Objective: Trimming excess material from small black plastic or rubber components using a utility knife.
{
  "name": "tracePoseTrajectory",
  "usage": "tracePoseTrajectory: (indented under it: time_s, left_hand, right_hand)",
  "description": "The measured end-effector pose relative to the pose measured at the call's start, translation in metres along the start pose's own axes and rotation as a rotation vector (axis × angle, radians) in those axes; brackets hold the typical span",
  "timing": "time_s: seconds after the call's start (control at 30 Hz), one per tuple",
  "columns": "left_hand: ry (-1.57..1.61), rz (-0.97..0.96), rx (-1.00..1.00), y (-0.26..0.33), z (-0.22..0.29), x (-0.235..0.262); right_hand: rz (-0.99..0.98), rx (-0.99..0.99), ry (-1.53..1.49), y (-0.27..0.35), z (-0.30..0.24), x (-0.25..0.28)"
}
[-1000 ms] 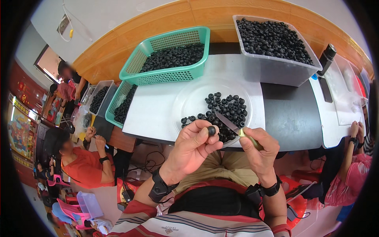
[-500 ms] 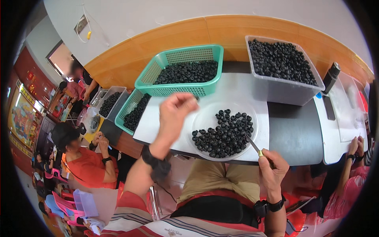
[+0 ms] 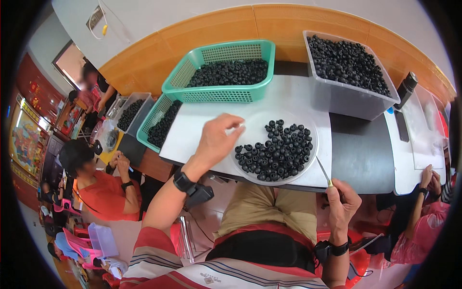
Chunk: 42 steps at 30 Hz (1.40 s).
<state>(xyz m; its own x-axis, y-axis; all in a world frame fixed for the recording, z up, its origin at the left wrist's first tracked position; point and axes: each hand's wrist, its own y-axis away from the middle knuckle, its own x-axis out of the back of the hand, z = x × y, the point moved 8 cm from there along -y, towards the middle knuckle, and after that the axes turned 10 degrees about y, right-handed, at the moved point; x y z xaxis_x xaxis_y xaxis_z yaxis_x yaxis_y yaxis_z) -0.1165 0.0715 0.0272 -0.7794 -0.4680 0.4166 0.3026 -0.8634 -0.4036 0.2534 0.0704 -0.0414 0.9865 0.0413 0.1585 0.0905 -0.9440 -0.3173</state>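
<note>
At the far left, off the counter's (image 3: 365,159) left edge, a grey bin (image 3: 132,108) and a second green basket (image 3: 161,126) both hold dark round fruits. Near the counter's back edge, the green mesh basket (image 3: 226,72) is about half filled with the same dark pieces. The left hand (image 3: 216,139) reaches over the white sheet (image 3: 192,139) toward the clear plate (image 3: 269,118), fingers loosely bent and spread, holding nothing that can be seen. To pick well here, it seems best to take one piece from the near left rim of the heap, so the others do not roll. The dark fruits (image 3: 276,151) fill the plate's front half, near the counter's front edge. The right hand (image 3: 342,204), below that edge, is pinched around a thin knife (image 3: 323,171) whose blade points up toward the plate; keeping that tip away from the reaching fingers looks wise. At the back right corner, a clear tub (image 3: 344,96) is heaped with more dark fruits.
</note>
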Motion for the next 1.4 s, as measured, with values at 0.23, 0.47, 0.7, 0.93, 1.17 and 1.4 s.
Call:
tracePoseTrajectory:
  time_s: [0.23,0.47,0.7,0.93,1.17,1.4]
  left_hand:
    - [-0.175,-0.321,-0.129,0.000,0.017,-0.047]
    - [-0.243,-0.431,-0.189,-0.029,0.002,-0.085]
    - [-0.247,-0.501,-0.087,-0.030,-0.003,-0.092]
    - [-0.241,-0.495,-0.059,-0.025,0.004,-0.092]
    - [-0.245,-0.511,-0.046,-0.022,0.004,-0.094]
    - [0.163,-0.431,0.143,-0.009,0.004,-0.081]
  right_hand:
    - [-0.041,-0.002,-0.026,0.002,-0.005,-0.015]
    - [-0.049,-0.014,-0.018,0.007,0.002,-0.011]
    - [-0.056,-0.054,-0.049,0.005,0.011,-0.010]
    - [-0.044,-0.046,-0.037,0.003,0.011,-0.009]
    - [-0.045,0.004,-0.037,0.002,0.006,-0.008]
    - [-0.033,0.036,-0.008,-0.005,-0.004,-0.009]
